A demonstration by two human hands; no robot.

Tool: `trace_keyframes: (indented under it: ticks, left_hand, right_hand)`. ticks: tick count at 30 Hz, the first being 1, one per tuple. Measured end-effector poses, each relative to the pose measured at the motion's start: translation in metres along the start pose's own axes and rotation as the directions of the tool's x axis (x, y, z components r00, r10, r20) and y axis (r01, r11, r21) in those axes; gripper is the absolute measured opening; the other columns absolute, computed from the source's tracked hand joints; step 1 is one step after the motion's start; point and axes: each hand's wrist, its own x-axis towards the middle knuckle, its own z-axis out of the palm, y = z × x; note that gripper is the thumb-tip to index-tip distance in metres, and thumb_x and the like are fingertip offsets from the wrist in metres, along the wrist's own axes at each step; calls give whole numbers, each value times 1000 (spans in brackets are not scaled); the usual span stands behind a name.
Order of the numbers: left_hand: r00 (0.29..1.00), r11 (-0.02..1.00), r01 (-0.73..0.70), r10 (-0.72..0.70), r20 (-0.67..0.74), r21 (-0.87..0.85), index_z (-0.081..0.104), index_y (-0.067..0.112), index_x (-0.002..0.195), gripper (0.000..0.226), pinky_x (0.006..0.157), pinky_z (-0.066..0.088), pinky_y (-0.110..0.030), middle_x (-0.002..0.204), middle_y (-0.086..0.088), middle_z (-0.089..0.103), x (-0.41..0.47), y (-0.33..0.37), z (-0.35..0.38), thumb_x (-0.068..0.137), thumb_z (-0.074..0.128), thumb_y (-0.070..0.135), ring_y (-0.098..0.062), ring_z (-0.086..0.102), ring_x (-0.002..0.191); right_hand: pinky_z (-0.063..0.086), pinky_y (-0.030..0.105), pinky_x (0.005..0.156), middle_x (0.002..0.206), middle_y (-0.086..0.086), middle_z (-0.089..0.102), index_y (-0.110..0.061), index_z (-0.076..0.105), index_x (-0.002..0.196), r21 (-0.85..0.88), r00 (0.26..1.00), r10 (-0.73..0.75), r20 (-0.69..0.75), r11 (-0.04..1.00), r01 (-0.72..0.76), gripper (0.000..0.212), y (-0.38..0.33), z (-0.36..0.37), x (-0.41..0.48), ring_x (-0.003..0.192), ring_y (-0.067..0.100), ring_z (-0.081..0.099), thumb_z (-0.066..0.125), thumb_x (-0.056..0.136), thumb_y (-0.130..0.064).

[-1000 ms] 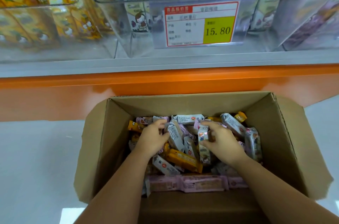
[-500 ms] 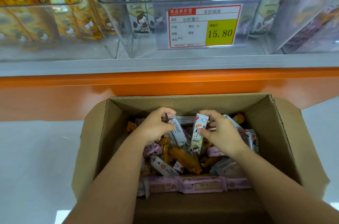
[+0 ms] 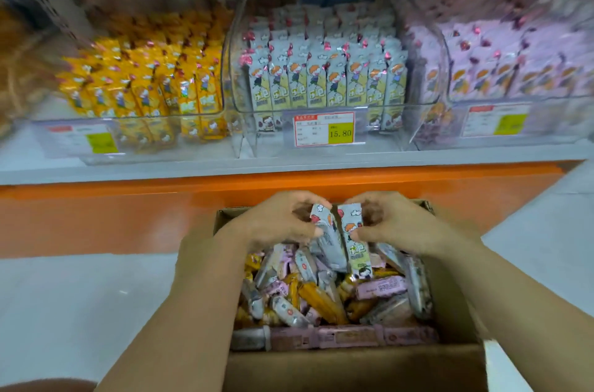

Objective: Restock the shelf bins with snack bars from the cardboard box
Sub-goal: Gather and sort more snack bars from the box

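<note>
An open cardboard box [image 3: 353, 369] on the floor holds a jumble of several yellow, pink and pale-green snack bars [image 3: 324, 298]. My left hand [image 3: 276, 221] grips a pale wrapped bar [image 3: 328, 240] above the pile. My right hand [image 3: 398, 224] pinches a pale-green bar with a cartoon child [image 3: 355, 240], held upright beside the other. Above, a clear middle bin [image 3: 321, 83] holds rows of the same pale-green bars.
A clear left bin [image 3: 144, 86] holds yellow bars and a right bin [image 3: 514, 70] holds pink ones. A price tag reading 15.80 [image 3: 324, 131] hangs on the middle bin. An orange shelf front [image 3: 128, 205] runs below the grey shelf edge.
Both hands have lifted out of the pile, each with a bar, and now hold them side by side at the box's far edge. My head has tilted up, showing the bins.
</note>
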Motion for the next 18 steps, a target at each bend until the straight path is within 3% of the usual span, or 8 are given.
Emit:
trace_keyframes:
  ticks: [3,5,9,12,14,18]
  left_hand:
    - [998,997,-68,68,-13,-23,58,28,111,36,89,55,-37,126,2,54,-20,32,1,88,61,0,-19,60,111]
    - [993,991,-117,116,-28,-61,53,25,118,39,87,56,-35,126,5,53,-32,49,5,90,57,-2,-19,59,113]
    - [969,971,-226,216,-117,-81,50,30,121,44,82,57,-30,122,5,51,-49,79,20,92,54,-3,-13,61,107]
    - [937,953,-303,303,-176,24,49,36,121,44,95,51,-35,134,1,46,-51,97,35,91,60,6,-14,53,120]
    - [896,925,-355,377,-233,134,50,36,124,46,103,39,-27,134,9,46,-51,105,42,87,67,15,-4,44,124]
    - [769,835,-399,529,-359,378,56,40,110,34,99,33,-19,127,18,52,-60,130,37,83,71,27,-1,43,124]
  right_hand:
    - [51,27,91,107,5,69,-22,61,102,-24,998,-59,7,998,59,33,-30,-13,-14,101,16,65,73,79,-2]
    - [51,26,91,108,5,69,-16,61,106,-29,996,-92,9,995,93,30,-48,-19,-28,100,16,65,71,80,-3]
    - [50,21,88,106,-4,70,-20,62,108,-38,983,-180,-32,983,179,31,-70,-35,-59,96,9,66,70,82,-6]
    - [53,25,85,101,-6,71,-24,62,105,-29,971,-208,-121,978,206,30,-77,-49,-72,93,7,67,70,82,-7]
    - [54,28,85,100,-5,70,-25,61,106,-31,954,-239,-179,971,237,31,-83,-54,-75,92,8,67,71,81,-10]
    - [52,16,77,93,-14,65,-40,55,99,-47,895,-355,-271,933,357,35,-105,-55,-73,87,1,65,71,81,-15]
